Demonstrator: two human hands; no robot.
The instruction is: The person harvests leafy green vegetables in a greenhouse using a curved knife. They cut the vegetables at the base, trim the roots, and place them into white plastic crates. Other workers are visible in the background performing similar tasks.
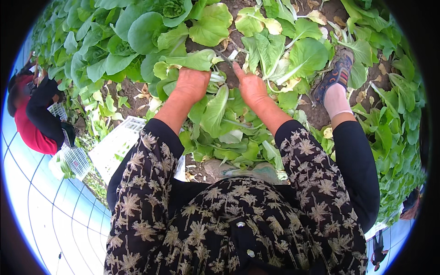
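my left hand [191, 83] is closed round a leafy green plant [192, 62] low in the soil bed [133, 91] — soft, light, easily bruised, so i judge the stalks near the base hold best. my right hand [251, 87] rests beside it, fingers pressed together, forefinger out.

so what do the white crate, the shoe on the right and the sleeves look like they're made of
The white crate looks like moulded plastic: its walls are an even open lattice with a matte finish. The shoe seems to be woven or knitted fabric, given its multicoloured stripes and soft shape, though the sole is hidden. The sleeves look like thin printed cloth, black with a pale leaf pattern and soft folds.
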